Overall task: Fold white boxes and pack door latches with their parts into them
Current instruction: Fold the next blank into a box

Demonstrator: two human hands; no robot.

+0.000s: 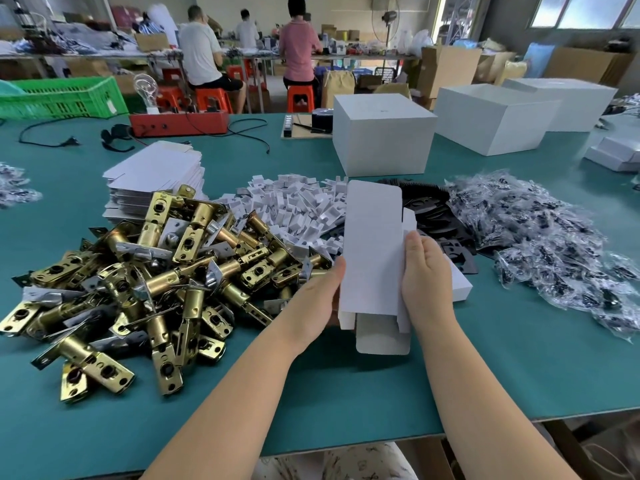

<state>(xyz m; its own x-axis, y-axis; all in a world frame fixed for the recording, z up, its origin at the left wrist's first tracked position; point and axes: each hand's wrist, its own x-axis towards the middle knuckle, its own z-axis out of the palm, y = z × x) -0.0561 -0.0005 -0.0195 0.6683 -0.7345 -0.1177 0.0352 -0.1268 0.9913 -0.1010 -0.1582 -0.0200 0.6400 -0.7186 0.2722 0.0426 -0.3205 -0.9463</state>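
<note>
Between the person's two hands, just above the green table [346, 393], a small white box [372, 251] is being opened out of its flat shape. Left hand [317, 299] grips its left edge, thumb along the front panel and fingers hidden behind; right hand [426, 271] holds the right edge, fingers curled over the side flap. Both end flaps stand open, the near one hanging down toward the person, so I'd say the box is only part formed and nothing is packed in it yet.

Judging by the table, the job is barely started: I see no finished, closed small boxes that I can be sure of. A flat white piece lies on the table just under the right hand. Left of the hands sits a big tangled heap of brass door latches [138, 278], touching the left forearm's side of the work area. Behind it is a stack of flat box blanks [156, 178]. Beyond the box lies a heap of white folded inserts [294, 209], then black plates [436, 216], and to the right a mound of small clear bags of parts [540, 237].

Three large white cartons [381, 140] stand farther back. Nothing blocks the hands, though the latches are interlocked and may snag when one is pulled.
</note>
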